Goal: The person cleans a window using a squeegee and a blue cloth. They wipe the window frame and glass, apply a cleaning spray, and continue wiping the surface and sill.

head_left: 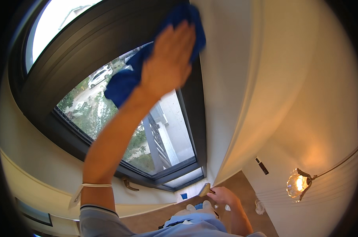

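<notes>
High up, my left hand is spread flat over a blue cloth and presses it against the upper corner of a dark window frame. One end of the cloth hangs down across the glass. Low beside my body, my right hand grips a small tool with a flat beige head, perhaps a brush or scraper. Its handle is mostly hidden in my fingers.
A window handle sticks out below the frame. Pale wall borders the window on the right. A lit glass wall lamp hangs at the lower right, near a dark switch panel. Brown floor shows below.
</notes>
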Motion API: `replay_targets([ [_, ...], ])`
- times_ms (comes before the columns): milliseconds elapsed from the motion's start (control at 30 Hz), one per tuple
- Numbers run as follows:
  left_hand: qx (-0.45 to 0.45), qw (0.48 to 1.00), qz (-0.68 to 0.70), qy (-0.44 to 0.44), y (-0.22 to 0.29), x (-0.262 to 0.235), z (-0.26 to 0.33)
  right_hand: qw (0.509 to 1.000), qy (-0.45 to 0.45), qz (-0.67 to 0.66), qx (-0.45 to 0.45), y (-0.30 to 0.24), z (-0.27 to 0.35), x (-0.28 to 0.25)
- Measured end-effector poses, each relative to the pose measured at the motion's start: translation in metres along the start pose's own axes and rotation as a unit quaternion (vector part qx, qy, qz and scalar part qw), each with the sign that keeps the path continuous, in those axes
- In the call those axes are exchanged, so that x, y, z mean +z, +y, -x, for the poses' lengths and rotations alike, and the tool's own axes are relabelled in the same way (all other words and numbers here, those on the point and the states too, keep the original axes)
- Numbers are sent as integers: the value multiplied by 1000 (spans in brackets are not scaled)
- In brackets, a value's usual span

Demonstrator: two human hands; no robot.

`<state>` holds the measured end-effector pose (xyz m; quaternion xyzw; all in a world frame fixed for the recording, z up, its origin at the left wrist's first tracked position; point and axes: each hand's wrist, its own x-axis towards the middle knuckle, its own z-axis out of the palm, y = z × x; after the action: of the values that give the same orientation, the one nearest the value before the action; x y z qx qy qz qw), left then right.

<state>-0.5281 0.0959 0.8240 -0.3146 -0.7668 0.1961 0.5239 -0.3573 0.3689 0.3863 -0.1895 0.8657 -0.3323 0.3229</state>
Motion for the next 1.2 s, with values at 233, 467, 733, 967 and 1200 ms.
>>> replay_targets([
  [233, 118, 980, 118, -104, 104, 69, 191, 994, 53, -72, 55, 35, 32, 11],
  [467, 85, 996, 25, 10, -30, 2, 10, 990, 92, -81, 68, 43, 33, 5],
  [733, 93, 946, 168, -260, 185, 127, 253, 959, 100, -263, -37, -27, 65, -60],
  [967, 9, 742, 267, -616, 374, 170, 419, 927, 72, -347, -122, -71, 56, -65],
  [1200, -477, 468, 477, -571, 394, 48, 522, 683, 57, -633, -360, -180, -92, -82],
])
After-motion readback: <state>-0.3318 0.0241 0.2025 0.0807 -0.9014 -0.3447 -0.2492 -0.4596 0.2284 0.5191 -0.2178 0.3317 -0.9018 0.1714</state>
